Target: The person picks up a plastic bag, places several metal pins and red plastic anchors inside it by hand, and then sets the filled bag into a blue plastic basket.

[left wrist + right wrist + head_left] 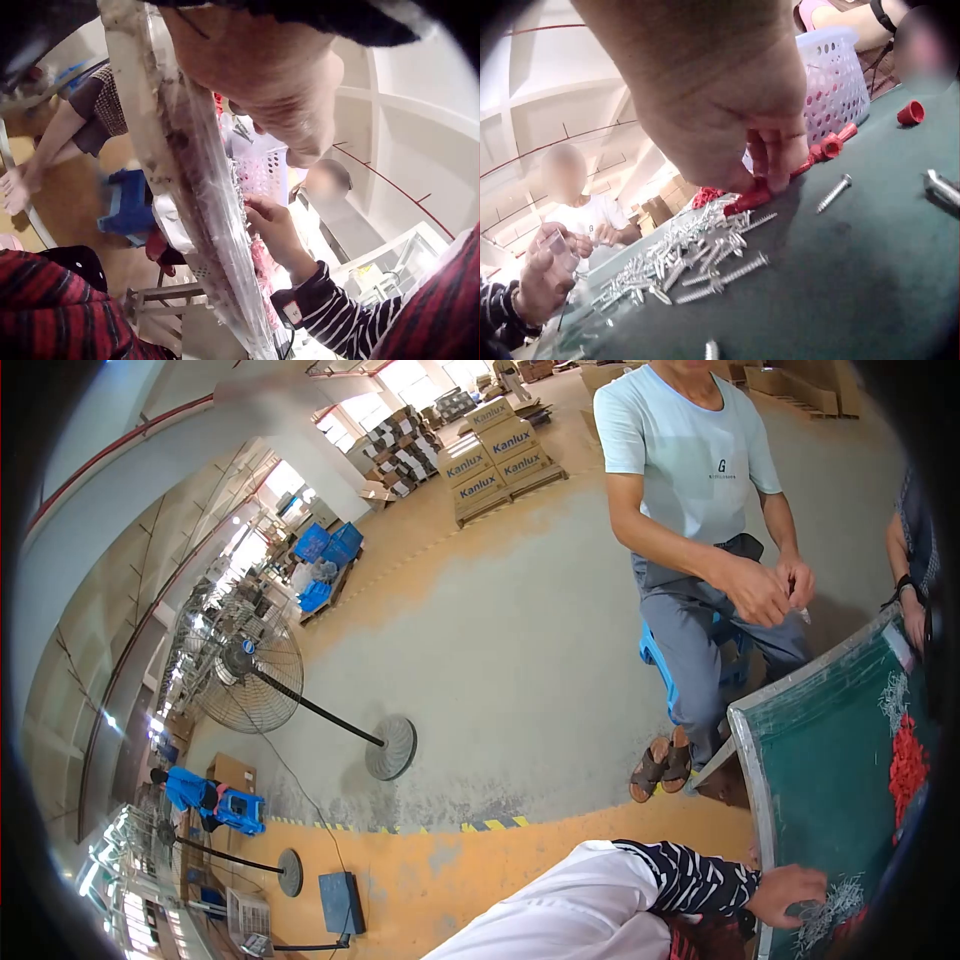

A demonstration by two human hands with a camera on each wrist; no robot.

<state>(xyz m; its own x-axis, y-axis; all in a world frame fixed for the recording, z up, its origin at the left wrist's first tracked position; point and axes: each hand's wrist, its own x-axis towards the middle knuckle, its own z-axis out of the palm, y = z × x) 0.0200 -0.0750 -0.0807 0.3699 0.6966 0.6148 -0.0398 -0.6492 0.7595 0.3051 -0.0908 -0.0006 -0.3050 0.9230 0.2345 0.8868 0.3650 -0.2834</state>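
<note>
My left hand (790,895) is over the near edge of the green-topped table (815,780), beside a heap of silver screws (840,905). Seen in the right wrist view, the fingers of that left hand (541,292) grip a small clear plastic piece (559,251), perhaps a bag. My right hand (727,127) reaches down behind the screw heap (675,255). Its fingertips pinch a red plastic plug (754,196) low over the tabletop, with more red plugs (829,146) right alongside. In the left wrist view the right hand (274,229) shows beyond the plastic-covered table edge (202,180).
A pale perforated basket (832,82) stands behind the red plugs. Loose screws (834,193) and one red plug (911,112) lie apart on the tabletop. Across the table sits a person (690,480) working with both hands. Standing fans (245,660) and stacked cartons (495,455) occupy the floor.
</note>
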